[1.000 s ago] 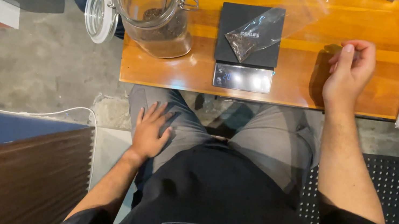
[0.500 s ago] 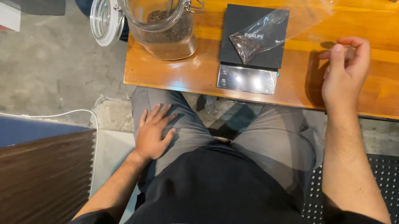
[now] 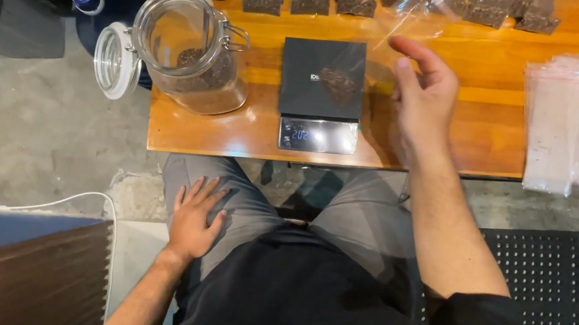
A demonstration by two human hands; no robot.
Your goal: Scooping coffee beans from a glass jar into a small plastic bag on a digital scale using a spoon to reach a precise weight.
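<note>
Now the right hand [image 3: 421,98] hovers, fingers [image 3: 413,48] loosely spread and empty, between the black scale [image 3: 320,92] and the bag stack [image 3: 558,121]; the left hand [image 3: 195,215] lies flat on the thigh below the bench [image 3: 480,69] edge.

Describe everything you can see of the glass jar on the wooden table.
The glass jar is clear and round, standing upright near the left end of the wooden table, left of the black scale. Its hinged lid hangs open on a wire clasp, out past the table edge. A shallow layer of dark, grainy contents lies at the bottom. Neither hand touches it.
</note>
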